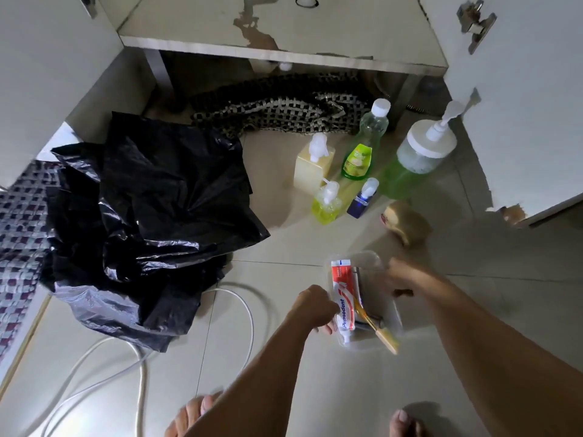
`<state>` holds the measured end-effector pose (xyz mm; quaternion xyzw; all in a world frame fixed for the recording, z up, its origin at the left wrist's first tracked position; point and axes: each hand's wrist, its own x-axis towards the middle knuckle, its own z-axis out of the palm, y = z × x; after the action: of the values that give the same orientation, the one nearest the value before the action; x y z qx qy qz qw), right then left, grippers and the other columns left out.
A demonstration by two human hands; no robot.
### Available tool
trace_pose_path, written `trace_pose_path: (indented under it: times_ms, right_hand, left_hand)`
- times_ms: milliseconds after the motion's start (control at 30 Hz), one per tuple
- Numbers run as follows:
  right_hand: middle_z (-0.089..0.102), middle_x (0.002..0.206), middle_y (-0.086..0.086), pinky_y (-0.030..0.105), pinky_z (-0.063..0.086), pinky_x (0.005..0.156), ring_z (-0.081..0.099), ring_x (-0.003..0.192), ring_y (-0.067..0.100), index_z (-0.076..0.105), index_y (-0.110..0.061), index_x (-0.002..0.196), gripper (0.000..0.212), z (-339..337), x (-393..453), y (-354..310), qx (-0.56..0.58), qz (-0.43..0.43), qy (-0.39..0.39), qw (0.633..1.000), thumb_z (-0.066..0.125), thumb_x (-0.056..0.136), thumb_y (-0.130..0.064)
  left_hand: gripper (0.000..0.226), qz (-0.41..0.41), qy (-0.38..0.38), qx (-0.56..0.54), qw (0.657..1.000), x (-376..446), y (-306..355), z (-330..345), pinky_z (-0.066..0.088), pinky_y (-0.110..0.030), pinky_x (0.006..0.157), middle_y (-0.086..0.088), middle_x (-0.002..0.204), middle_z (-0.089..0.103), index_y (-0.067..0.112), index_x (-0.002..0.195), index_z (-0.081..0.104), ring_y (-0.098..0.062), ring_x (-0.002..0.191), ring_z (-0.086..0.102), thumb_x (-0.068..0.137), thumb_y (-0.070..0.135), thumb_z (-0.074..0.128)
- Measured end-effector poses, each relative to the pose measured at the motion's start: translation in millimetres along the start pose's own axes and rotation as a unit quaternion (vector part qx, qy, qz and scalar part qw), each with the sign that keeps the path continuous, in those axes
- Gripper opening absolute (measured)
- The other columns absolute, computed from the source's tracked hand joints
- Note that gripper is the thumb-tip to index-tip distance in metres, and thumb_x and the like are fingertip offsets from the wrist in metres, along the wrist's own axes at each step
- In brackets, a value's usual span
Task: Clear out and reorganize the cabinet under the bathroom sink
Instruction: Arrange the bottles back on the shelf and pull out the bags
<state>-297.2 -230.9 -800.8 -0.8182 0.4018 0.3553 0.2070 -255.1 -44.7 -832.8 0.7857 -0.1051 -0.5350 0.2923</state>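
Head view, looking down at floor in front of the open cabinet [284, 29], whose bare, peeling shelf fills the upper centre. Lower centre-right: a clear plastic tray [392, 323] on the tiles, holding a toothpaste tube [343, 298], a toothbrush [377, 326] and some dark items too blurred to name. Left hand [312, 305] is curled at the tray's left edge beside the tube; whether it pinches the rim or the tube can't be told. Right hand [399, 274] sits at the tray's upper right rim, fingers hidden, grip not readable. Centre-right: 5 bottles stand grouped, incl. a green dish-soap bottle [362, 152] and a large pump jar [422, 146]; a sponge [407, 222] lies just below them. A black bin bag [151, 216] spreads at centre-left. Step, as judged: clear-out done, sorting small items into the tray. Next move prob. needs both hands lifting the tray level, w/ the toothbrush overhanging its rim, back to the shelf.
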Motion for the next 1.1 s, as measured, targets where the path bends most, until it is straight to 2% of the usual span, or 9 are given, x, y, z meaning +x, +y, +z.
trace_pose_path:
  times_ms: [67, 167, 333, 400, 533, 833, 967, 1033, 1100]
  right_hand:
    - [0.051, 0.047, 0.0, 0.015, 0.029, 0.034, 0.041, 0.034, 0.008, 0.053, -0.011, 0.06, 0.031, -1.9, 4.9, -2.1, -0.065, 0.035, -0.107, 0.992, 0.062, 0.089, -0.018]
    - [0.048, 0.031, -0.007, 0.014, 0.029, 0.033, 0.035, 0.022, 0.002, 0.055, -0.012, 0.06, 0.03, -11.4, -1.0, -4.5, -0.109, 0.011, -0.133, 0.985, 0.064, 0.088, -0.016]
    - [0.07, 0.101, 0.012, 0.02, 0.043, 0.055, 0.066, 0.079, 0.022, 0.07, -0.002, 0.101, 0.019, -38.3, -77.7, -23.4, -0.071, -0.032, -0.118, 0.99, 0.06, 0.087, -0.01]
    - [0.071, 0.103, 0.014, 0.02, 0.044, 0.054, 0.068, 0.086, 0.025, 0.068, 0.001, 0.097, 0.018, -64.4, -118.5, -33.2, -0.027, -0.034, -0.099, 0.994, 0.056, 0.085, -0.007]
    - [0.07, 0.085, 0.016, 0.023, 0.044, 0.058, 0.069, 0.085, 0.029, 0.063, -0.005, 0.076, 0.014, -157.8, -219.0, -58.1, 0.005, -0.063, -0.044, 0.997, 0.049, 0.075, -0.003]
    - [0.069, 0.1, 0.012, 0.033, 0.054, 0.081, 0.065, 0.096, 0.028, 0.067, -0.002, 0.102, 0.021, -378.2, -446.2, -139.0, 0.023, -0.154, 0.051, 0.986, 0.064, 0.083, -0.01]
    - [0.064, 0.077, 0.008, 0.029, 0.05, 0.068, 0.063, 0.077, 0.023, 0.063, -0.004, 0.076, 0.004, -438.6, -519.9, -193.3, 0.044, -0.213, 0.081, 0.973, 0.061, 0.08, -0.005]
    - [0.055, 0.066, 0.004, 0.023, 0.039, 0.055, 0.056, 0.069, 0.022, 0.051, -0.009, 0.063, 0.019, -460.5, -544.7, -225.2, 0.048, -0.232, 0.099, 0.967, 0.059, 0.079, -0.006]
    - [0.065, 0.08, 0.009, 0.025, 0.045, 0.064, 0.063, 0.079, 0.026, 0.062, -0.003, 0.08, 0.007, -477.3, -562.0, -252.7, 0.07, -0.241, 0.105, 0.962, 0.061, 0.08, -0.009]
  left_hand:
    - [0.023, -0.027, -0.045, 0.009, 0.999, 0.8, 3.8, -2.6, 0.058, -0.033, 0.076, -0.016, 0.105, 0.072, -0.002, 0.109, 0.061, -0.024, 0.087, 0.073, 0.092, 0.011, 0.054]
    - [0.023, -0.06, -0.104, 0.013, 0.993, -6.9, 10.8, -13.3, 0.056, -0.035, 0.082, -0.018, 0.108, 0.071, -0.004, 0.111, 0.061, -0.024, 0.095, 0.072, 0.094, 0.008, 0.053]
    - [0.024, -0.09, -0.126, 0.036, 0.987, -82.4, 52.5, -60.6, 0.054, -0.03, 0.073, -0.021, 0.109, 0.07, -0.005, 0.114, 0.056, -0.027, 0.095, 0.071, 0.095, 0.009, 0.051]
    - [0.017, -0.1, -0.125, 0.047, 0.986, -127.0, 80.8, -84.8, 0.05, -0.026, 0.068, -0.021, 0.107, 0.071, -0.001, 0.108, 0.054, -0.024, 0.081, 0.072, 0.095, 0.009, 0.05]
    - [0.018, -0.104, -0.099, 0.04, 0.989, -230.3, 151.2, -142.6, 0.048, -0.024, 0.064, -0.021, 0.101, 0.072, 0.003, 0.109, 0.055, -0.012, 0.056, 0.063, 0.093, 0.009, 0.049]
    - [0.02, -0.044, -0.024, -0.032, 0.998, -465.1, 300.9, -269.2, 0.051, -0.027, 0.069, -0.019, 0.098, 0.072, 0.002, 0.111, 0.057, -0.012, 0.058, 0.064, 0.094, 0.009, 0.048]
    - [0.025, -0.021, 0.049, -0.063, 0.997, -546.4, 332.1, -341.3, 0.053, -0.029, 0.071, -0.006, 0.066, 0.066, 0.001, 0.109, 0.064, -0.011, 0.052, 0.062, 0.094, 0.012, 0.048]
    - [0.025, -0.002, 0.092, -0.067, 0.994, -575.7, 342.6, -379.5, 0.051, -0.027, 0.065, -0.004, 0.064, 0.063, 0.003, 0.109, 0.063, -0.012, 0.055, 0.061, 0.096, 0.016, 0.046]
    - [0.02, 0.009, 0.125, -0.075, 0.989, -601.2, 350.6, -412.8, 0.052, -0.028, 0.066, -0.004, 0.064, 0.062, 0.006, 0.103, 0.062, -0.013, 0.056, 0.06, 0.097, 0.017, 0.046]
